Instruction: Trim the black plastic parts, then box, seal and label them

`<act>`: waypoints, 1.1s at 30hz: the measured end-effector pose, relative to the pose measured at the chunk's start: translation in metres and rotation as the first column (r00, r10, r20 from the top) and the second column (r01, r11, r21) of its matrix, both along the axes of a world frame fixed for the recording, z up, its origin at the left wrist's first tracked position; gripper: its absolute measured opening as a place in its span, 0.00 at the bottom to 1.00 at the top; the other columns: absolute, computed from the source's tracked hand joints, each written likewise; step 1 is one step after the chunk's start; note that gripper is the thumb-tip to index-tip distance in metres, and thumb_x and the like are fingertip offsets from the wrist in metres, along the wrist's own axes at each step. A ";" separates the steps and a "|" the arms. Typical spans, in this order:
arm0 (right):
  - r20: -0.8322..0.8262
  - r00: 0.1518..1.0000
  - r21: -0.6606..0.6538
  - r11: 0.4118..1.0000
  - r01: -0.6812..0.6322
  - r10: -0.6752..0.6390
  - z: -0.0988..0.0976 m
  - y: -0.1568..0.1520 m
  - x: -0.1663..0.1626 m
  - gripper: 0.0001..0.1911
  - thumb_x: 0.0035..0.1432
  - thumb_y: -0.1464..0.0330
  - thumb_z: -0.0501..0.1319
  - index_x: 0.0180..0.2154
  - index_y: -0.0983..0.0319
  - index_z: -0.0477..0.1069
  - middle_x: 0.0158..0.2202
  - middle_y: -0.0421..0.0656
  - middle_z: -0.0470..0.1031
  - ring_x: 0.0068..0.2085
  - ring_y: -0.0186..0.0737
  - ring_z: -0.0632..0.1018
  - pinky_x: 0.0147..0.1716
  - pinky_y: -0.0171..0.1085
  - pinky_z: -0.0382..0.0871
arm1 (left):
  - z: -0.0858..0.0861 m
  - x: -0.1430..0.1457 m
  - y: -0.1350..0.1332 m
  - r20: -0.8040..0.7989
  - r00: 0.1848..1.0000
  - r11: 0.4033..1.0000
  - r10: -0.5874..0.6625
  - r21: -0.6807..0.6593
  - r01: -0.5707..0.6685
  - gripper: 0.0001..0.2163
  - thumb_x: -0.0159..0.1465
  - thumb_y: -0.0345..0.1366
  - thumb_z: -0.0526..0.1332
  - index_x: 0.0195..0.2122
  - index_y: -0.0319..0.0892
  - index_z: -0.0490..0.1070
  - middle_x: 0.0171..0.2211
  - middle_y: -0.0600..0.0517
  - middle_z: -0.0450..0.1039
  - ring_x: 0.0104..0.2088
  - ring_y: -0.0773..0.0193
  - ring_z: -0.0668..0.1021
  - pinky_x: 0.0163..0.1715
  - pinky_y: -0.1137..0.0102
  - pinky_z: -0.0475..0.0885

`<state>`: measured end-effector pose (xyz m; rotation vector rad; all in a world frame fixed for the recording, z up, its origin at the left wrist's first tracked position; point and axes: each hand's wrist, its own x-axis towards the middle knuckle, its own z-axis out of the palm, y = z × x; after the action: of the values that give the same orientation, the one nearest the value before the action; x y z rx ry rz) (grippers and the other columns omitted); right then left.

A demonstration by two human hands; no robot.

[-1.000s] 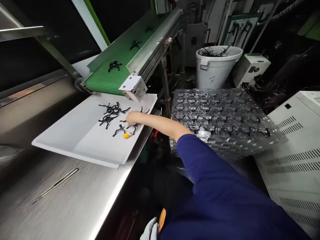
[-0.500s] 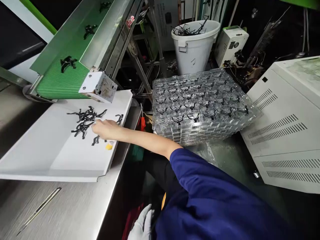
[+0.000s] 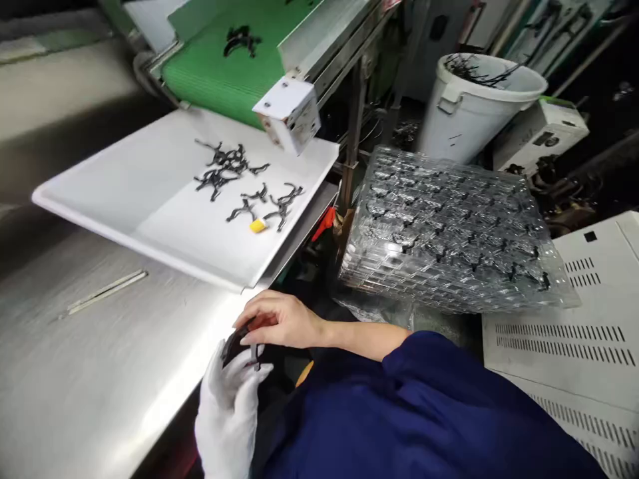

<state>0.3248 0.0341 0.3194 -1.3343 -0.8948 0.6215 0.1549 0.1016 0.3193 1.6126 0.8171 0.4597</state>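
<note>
A dark, curved plastic part (image 3: 231,346) is between my two hands, near the metal bench's front edge. My bare right hand (image 3: 284,320) grips its upper end between thumb and fingers. From below, my white-gloved left hand (image 3: 227,409) has its fingers curled round the part's lower side. The hands cover much of its shape. Farther off, several black branched plastic parts (image 3: 232,159) lie loosely piled on a white tray (image 3: 164,226). A few more lie nearer the tray's right edge, beside a small yellow piece (image 3: 257,225).
Above the tray ends a green conveyor belt (image 3: 214,73) carrying another black part (image 3: 241,41). Stacked clear plastic trays (image 3: 399,273) stand at right, with a white bin (image 3: 449,126) behind. Tweezers (image 3: 107,291) lie on the metal bench (image 3: 90,372). A vented cabinet (image 3: 529,346) stands far right.
My right hand has come back from the tray towards my body with a black part. My gloved left hand has risen to meet it. The view has swung left and down.
</note>
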 end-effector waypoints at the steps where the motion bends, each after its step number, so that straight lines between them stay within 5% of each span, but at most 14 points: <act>1: 0.000 1.000 -0.045 0.999 0.031 -0.031 -0.005 -0.004 -0.010 0.15 0.48 0.59 0.77 0.35 0.57 0.79 0.43 0.41 0.75 0.35 0.34 0.79 0.41 0.36 0.82 | 0.002 -0.001 -0.002 -0.013 0.999 0.999 0.035 0.041 -0.034 0.28 0.64 0.55 0.63 0.59 0.42 0.73 0.39 0.49 0.82 0.32 0.59 0.84 0.39 0.66 0.82; 4: 0.048 0.997 -0.157 0.986 0.061 -0.054 -0.006 -0.017 -0.031 0.17 0.53 0.54 0.73 0.38 0.58 0.79 0.45 0.44 0.74 0.41 0.37 0.79 0.44 0.37 0.82 | 0.003 -0.005 -0.010 -0.007 0.992 0.991 0.125 0.050 -0.124 0.20 0.67 0.52 0.60 0.44 0.40 0.80 0.36 0.49 0.82 0.34 0.59 0.82 0.39 0.67 0.80; 7: 0.036 0.999 -0.227 0.974 0.019 -0.011 -0.003 -0.022 -0.035 0.19 0.56 0.50 0.71 0.40 0.58 0.79 0.44 0.45 0.74 0.43 0.39 0.79 0.45 0.39 0.82 | -0.001 -0.010 -0.012 0.021 0.990 0.965 0.143 -0.224 -0.135 0.19 0.68 0.50 0.60 0.43 0.39 0.80 0.33 0.49 0.80 0.30 0.63 0.80 0.33 0.70 0.78; 10: 0.035 0.999 -0.261 0.965 0.009 0.000 -0.005 -0.017 -0.036 0.20 0.53 0.50 0.72 0.39 0.58 0.79 0.43 0.45 0.74 0.41 0.39 0.79 0.42 0.40 0.82 | -0.006 -0.018 -0.009 0.113 0.984 0.853 0.138 -0.518 -0.060 0.20 0.65 0.49 0.63 0.48 0.38 0.78 0.30 0.50 0.78 0.25 0.66 0.78 0.28 0.71 0.77; 14: 0.062 0.993 -0.323 0.944 -0.075 0.100 -0.004 -0.010 -0.044 0.21 0.54 0.50 0.72 0.41 0.58 0.79 0.43 0.45 0.75 0.39 0.39 0.79 0.40 0.40 0.82 | -0.013 -0.033 -0.009 0.130 0.971 0.761 0.202 -0.645 -0.072 0.20 0.56 0.41 0.71 0.47 0.38 0.78 0.28 0.53 0.77 0.24 0.67 0.78 0.29 0.72 0.76; 19: 0.055 0.958 -0.405 0.883 -0.237 0.282 0.000 -0.001 -0.045 0.20 0.63 0.52 0.65 0.48 0.58 0.80 0.43 0.45 0.78 0.37 0.37 0.81 0.40 0.39 0.82 | -0.024 -0.052 -0.006 0.161 0.936 0.727 0.313 -0.675 -0.127 0.16 0.57 0.43 0.71 0.40 0.37 0.79 0.26 0.52 0.77 0.22 0.69 0.75 0.26 0.72 0.74; 28: 0.043 0.939 -0.444 0.848 -0.288 0.341 -0.001 0.009 -0.053 0.17 0.58 0.55 0.71 0.46 0.55 0.83 0.43 0.45 0.81 0.41 0.40 0.80 0.37 0.37 0.78 | -0.020 -0.070 -0.004 0.101 0.925 0.719 0.366 -0.662 -0.212 0.13 0.58 0.39 0.71 0.42 0.38 0.79 0.22 0.55 0.76 0.18 0.71 0.74 0.19 0.77 0.70; 31: -0.032 0.940 -0.445 0.837 -0.317 0.339 -0.001 0.010 -0.056 0.18 0.58 0.54 0.70 0.47 0.55 0.83 0.42 0.44 0.82 0.39 0.39 0.80 0.38 0.38 0.78 | -0.024 -0.073 -0.006 0.091 0.935 0.815 0.344 -0.523 -0.249 0.12 0.61 0.39 0.70 0.43 0.40 0.79 0.24 0.54 0.78 0.19 0.68 0.76 0.20 0.75 0.73; 33: -0.148 0.938 -0.422 0.838 -0.345 0.312 -0.001 0.011 -0.057 0.18 0.59 0.53 0.69 0.45 0.55 0.83 0.38 0.43 0.82 0.35 0.37 0.80 0.38 0.37 0.78 | -0.029 -0.075 -0.008 0.097 0.937 0.925 0.335 -0.225 -0.308 0.10 0.63 0.39 0.69 0.43 0.41 0.80 0.30 0.51 0.82 0.24 0.65 0.81 0.27 0.72 0.78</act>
<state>0.2680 0.0447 0.3180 -1.5592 -0.9670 1.1943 0.0796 0.0939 0.2904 1.2440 0.9989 0.6861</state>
